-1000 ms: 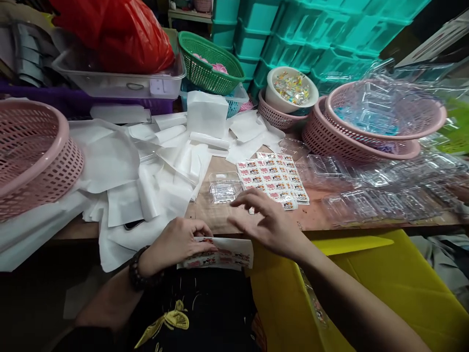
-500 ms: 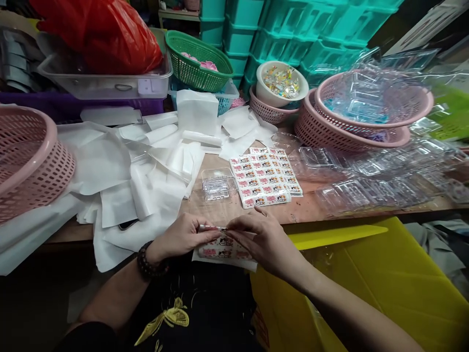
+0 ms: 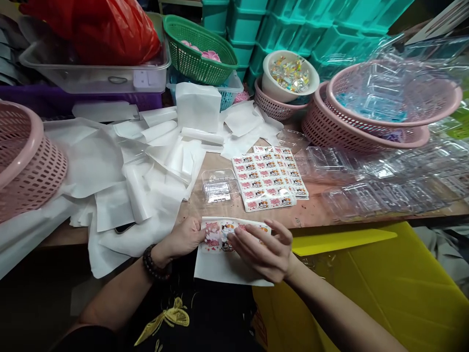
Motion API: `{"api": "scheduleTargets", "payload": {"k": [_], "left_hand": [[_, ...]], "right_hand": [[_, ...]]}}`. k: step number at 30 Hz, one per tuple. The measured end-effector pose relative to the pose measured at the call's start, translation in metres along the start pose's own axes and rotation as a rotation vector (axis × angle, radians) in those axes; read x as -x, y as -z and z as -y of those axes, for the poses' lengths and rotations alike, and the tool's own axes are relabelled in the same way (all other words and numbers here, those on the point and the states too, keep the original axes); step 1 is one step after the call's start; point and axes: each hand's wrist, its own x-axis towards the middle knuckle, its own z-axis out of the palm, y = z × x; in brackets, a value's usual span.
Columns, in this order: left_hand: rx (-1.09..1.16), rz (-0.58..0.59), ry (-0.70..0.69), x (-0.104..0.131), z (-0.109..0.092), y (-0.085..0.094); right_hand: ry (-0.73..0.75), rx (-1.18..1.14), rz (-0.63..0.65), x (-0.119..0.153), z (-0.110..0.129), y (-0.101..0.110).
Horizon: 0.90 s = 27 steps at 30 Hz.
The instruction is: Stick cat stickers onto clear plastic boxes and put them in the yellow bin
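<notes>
My left hand (image 3: 185,237) is closed on the left edge of a sheet of stickers (image 3: 234,269) printed with cartoon cats and pink lettering. The sheet lies flat in front of my lap; its lower part is bare white backing. Over the sheet's right side is my right hand (image 3: 264,252), its fingers bent and their tips at the printed stickers. Whatever sits between those fingertips is too small to make out. Just beyond, a clear plastic box (image 3: 219,188) lies with its lid raised on the table, beside a stack of more sticker sheets (image 3: 267,183).
Loose white backing papers (image 3: 157,146) cover the table's left side, near a pink basket (image 3: 29,161). Clear plastic boxes (image 3: 381,195) line the right. Behind stand pink baskets (image 3: 337,122), a white bowl (image 3: 269,78) and a green basket (image 3: 200,68). A yellow box (image 3: 384,278) is below the table edge.
The sheet was bent up between both hands and now lies flattened, showing its top row of stickers. My right hand has moved lower and further right across it.
</notes>
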Motion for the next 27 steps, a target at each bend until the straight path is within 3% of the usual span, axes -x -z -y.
{"api": "scheduleTargets", "payload": {"k": [2,4,7,9,11,14,18,27], "left_hand": [[-0.134,-0.025,0.01,0.005,-0.001,0.001],[-0.377,-0.077,-0.056,0.012,-0.005,0.0],[-0.765,-0.192,-0.367,0.02,-0.012,-0.007],[-0.941,-0.298,-0.59,0.021,-0.015,-0.009],[-1.066,-0.408,-0.715,0.019,-0.016,-0.01],[-1.175,-0.478,-0.736,0.016,-0.015,-0.006],[-1.213,-0.43,-0.668,0.012,-0.011,-0.001],[-1.199,-0.407,-0.652,0.008,-0.006,0.005]], "right_hand": [[-0.064,-0.114,-0.263,-0.005,0.006,0.009],[-0.193,-0.303,-0.382,-0.02,0.011,0.022],[-0.381,-0.572,-0.14,-0.054,0.011,0.042],[-0.448,-0.641,0.037,-0.078,0.004,0.051],[-0.494,-0.641,0.157,-0.097,-0.003,0.054],[-0.549,-0.587,0.275,-0.114,-0.012,0.051],[-0.584,-0.527,0.342,-0.125,-0.017,0.046],[-0.7,-0.492,0.282,-0.128,-0.005,0.046]]}}
